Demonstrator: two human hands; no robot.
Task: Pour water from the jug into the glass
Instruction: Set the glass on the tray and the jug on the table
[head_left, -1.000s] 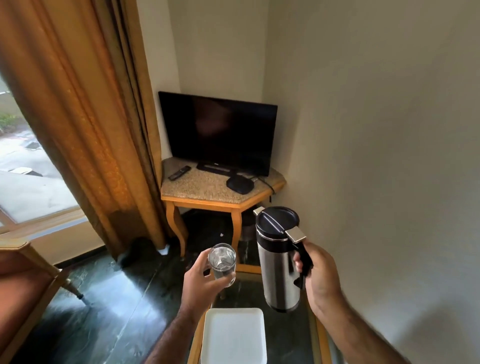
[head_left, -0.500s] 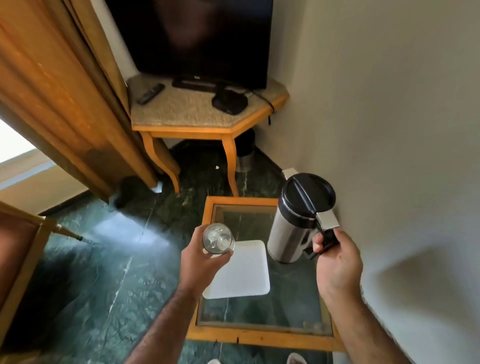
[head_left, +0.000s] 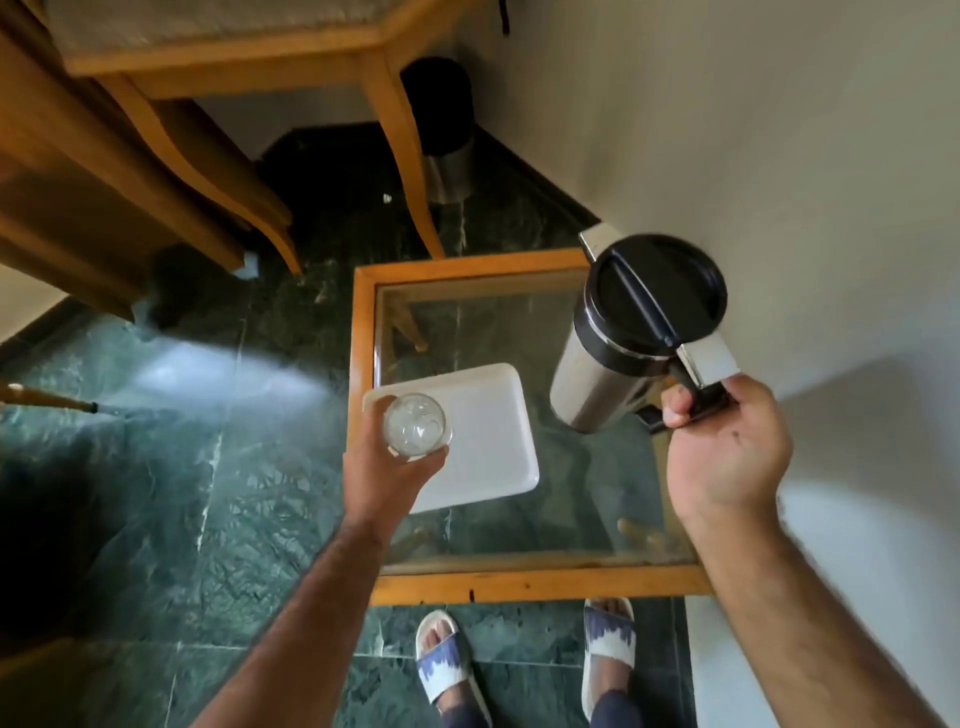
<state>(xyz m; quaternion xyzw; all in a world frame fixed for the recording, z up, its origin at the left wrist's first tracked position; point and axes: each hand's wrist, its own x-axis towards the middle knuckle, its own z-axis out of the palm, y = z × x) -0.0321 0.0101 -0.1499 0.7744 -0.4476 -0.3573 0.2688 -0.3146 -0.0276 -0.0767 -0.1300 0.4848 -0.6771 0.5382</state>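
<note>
Hands held above a glass-topped table (head_left: 363, 332): left hand (head_left: 387, 478) wraps the upright drinking glass (head_left: 417, 427), right hand (head_left: 727, 447) closes on the steel jug (head_left: 623, 343) handle, spout well right of the glass, lid shut.

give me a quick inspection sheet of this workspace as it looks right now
surface: glass-top side table with a wooden frame, standing on green marble floor
job's things: steel jug with its black lid on, held in the air and slightly tilted; glass held over the left edge of the table, contents unclear
clutter: white tray lying on the glass top
grips: left hand wrapped around the glass; right hand closed on the jug's handle
cables: dark cord end hanging at the top edge
surroundings: wooden corner table, metal bin under it, plain wall, curtain, sandalled feet
</note>
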